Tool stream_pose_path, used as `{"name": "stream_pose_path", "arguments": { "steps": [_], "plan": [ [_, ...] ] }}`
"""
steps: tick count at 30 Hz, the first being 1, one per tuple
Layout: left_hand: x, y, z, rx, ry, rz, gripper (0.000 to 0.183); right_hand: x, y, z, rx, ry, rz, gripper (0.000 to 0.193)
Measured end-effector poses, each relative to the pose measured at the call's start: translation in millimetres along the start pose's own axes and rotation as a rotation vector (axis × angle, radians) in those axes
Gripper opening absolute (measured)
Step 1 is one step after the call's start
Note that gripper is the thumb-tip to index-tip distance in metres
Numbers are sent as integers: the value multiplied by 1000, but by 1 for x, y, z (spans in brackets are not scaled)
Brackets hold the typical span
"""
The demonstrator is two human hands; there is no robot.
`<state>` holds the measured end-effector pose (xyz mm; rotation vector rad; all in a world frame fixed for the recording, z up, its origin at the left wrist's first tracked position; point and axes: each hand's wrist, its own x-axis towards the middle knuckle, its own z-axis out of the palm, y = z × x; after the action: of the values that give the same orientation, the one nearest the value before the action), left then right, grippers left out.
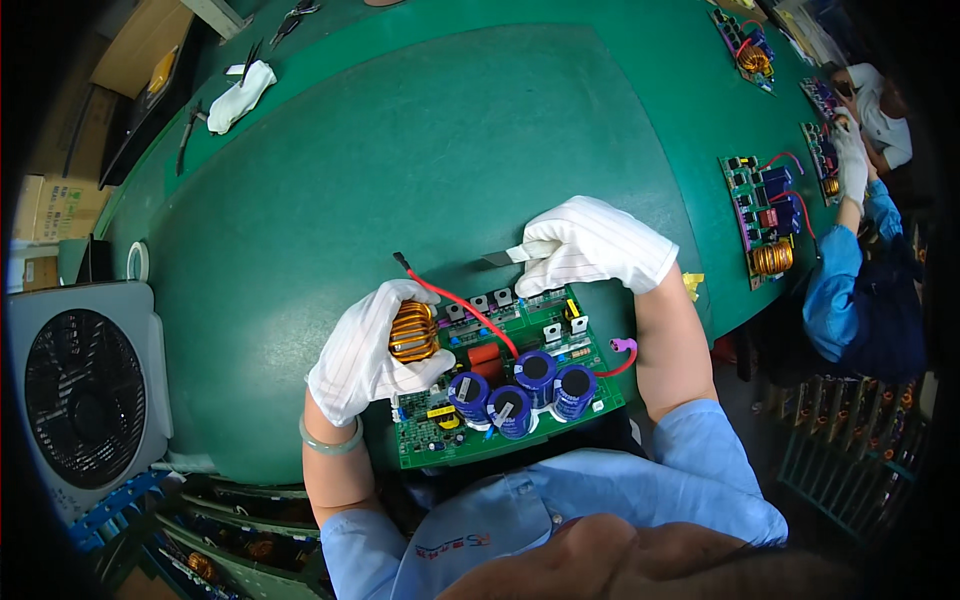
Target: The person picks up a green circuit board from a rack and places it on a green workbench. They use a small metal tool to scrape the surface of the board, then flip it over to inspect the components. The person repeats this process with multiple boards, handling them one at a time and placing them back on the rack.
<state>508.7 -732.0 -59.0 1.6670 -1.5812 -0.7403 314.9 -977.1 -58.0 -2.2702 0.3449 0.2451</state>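
A green circuit board (590,405) lies at the near edge of the table, in front of my body. It carries several blue cylindrical capacitors (536,370), red blocks and a copper-wound coil (413,333) at its left end. My left hand (365,350), in a white glove, is wrapped round the coil. Above the board's far edge, my gloved right hand (595,247) pinches a small flat blade (498,258) with a grey tip pointing left. A red wire (465,305) with a black end rises from the board, and another with a purple connector (624,345) sticks out right.
A grey fan (88,380) stands at the left. Pliers (187,140) and a white cloth (242,97) lie at the far left. More boards (762,222) lie along the right side, where two other people sit, one with a gloved hand (850,160). Racks of boards (845,440) stand lower right.
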Motion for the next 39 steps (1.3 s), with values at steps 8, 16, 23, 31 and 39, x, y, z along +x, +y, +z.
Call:
{"name": "stream_pose_path", "arguments": {
  "steps": [8,16,23,31,39],
  "plan": [
    [0,2,1,38,16,19,54,-1,-5,2,-25,-9,50,52],
    [0,4,-3,56,-18,-28,57,24,-19,34,66,180,-170,47],
    [-3,1,-4,91,10,44,58,34,-31,46,-98,251,-177,58],
    [-1,1,-3,77,-2,48,60,34,-29,48,-148,225,-168,60],
    [-2,1,-4,93,-14,-14,57,18,-11,24,337,51,-118,39]
  ]
}}
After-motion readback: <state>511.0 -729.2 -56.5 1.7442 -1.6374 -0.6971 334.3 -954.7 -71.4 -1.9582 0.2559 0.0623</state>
